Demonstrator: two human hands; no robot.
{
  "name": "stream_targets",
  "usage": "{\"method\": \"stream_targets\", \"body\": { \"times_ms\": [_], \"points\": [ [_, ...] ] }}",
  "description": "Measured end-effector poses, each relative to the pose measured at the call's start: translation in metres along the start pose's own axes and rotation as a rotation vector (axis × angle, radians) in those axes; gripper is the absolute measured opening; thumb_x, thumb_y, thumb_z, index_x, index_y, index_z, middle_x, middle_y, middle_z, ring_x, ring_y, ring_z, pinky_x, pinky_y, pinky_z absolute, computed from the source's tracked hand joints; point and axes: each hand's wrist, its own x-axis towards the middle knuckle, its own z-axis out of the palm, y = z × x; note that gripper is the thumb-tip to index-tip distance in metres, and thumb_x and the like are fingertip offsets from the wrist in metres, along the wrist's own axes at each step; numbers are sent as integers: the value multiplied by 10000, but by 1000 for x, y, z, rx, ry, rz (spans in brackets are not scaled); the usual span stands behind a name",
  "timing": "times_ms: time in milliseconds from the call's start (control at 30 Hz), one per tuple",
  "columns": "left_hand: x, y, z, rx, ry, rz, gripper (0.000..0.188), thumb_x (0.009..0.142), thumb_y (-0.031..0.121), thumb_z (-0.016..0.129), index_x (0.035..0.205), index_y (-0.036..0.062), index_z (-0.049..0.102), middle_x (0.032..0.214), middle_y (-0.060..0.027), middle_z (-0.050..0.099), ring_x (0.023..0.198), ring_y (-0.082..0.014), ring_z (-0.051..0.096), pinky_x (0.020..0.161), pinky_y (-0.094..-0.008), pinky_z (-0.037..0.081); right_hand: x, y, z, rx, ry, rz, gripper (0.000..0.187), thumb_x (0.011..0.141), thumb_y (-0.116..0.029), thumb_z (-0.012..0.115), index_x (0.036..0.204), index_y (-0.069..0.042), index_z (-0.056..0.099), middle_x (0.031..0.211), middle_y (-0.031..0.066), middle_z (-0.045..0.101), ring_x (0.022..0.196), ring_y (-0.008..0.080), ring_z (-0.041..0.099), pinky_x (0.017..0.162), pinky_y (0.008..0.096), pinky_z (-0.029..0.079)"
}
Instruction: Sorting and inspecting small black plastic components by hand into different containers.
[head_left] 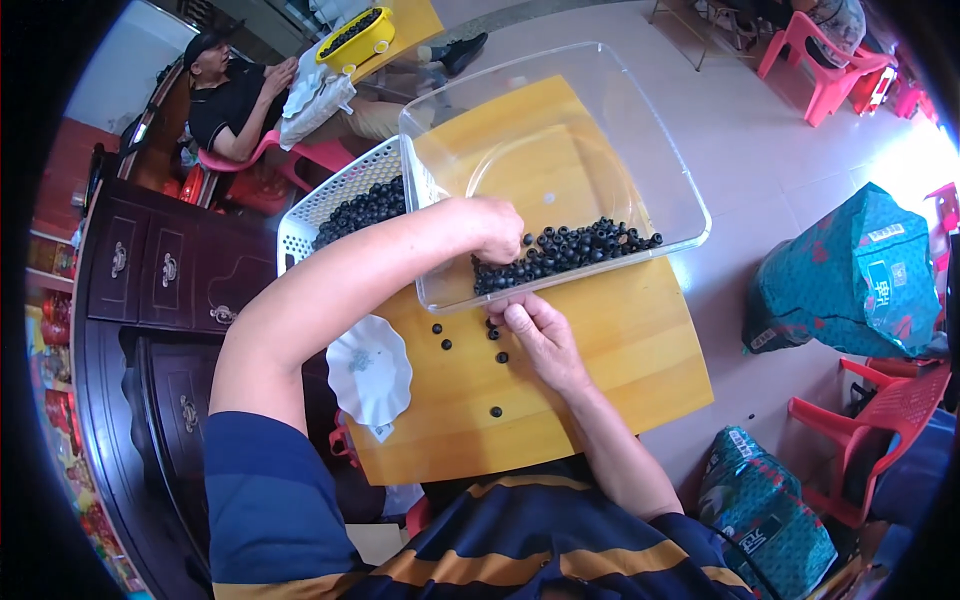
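A clear plastic bin (655,130) stands on the wooden table, with a heap of small round black pieces (570,250) along its near side; some show a pale ring or hole. My left hand (495,232) reaches over the bin wall and is closed beside the heap; its fingertips and whatever they hold are hidden. Just outside the near wall, my right hand (540,335) has thumb and fingers pressed together close to the rim. What they pinch is too small to make out. Several loose black pieces (502,357) lie on the table around it.
A white perforated basket (297,222) of black pieces sits left of the bin. A white scalloped dish (370,385) lies at the table's left edge. Teal bags (835,285) and a red chair (905,405) stand right. A seated person (235,110) is near a yellow tub (375,45).
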Motion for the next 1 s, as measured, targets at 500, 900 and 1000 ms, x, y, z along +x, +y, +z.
{"method": "stream_targets", "body": {
  "times_ms": [500, 900, 1000],
  "points": [
    [-17, 8, -10, -18, -3, -53, 402, 898, 255, 458, 990, -29, 727, 972, -246, 720, 929, -402, 688, 863, -471, 526, 1, -1, 1, 57, 10, 6, 254, 1058, -228, 520, 1151, -22, 637, 1097, 17, 649, 1018, 114, 580, 954, 294, 460],
    [-17, 25, 9, -717, -116, -193, 316, 889, 142, 469, 937, -81, 688, 842, -202, 710, 690, -286, 710, 620, -389, 597, 4, -1, -2, -31, 4, -2, 277, 1052, -261, 537, 1166, -27, 633, 1077, 10, 644, 1000, 103, 564, 934, 278, 449],
    [-12, 23, 8, -980, -132, -56, 296, 885, 127, 467, 939, -86, 665, 846, -202, 701, 682, -284, 707, 606, -389, 590, 3, -2, -3, -25, 16, -7, 266, 1055, -248, 527, 1153, -28, 638, 1061, 8, 646, 988, 101, 564, 921, 276, 454]
  ]
}}
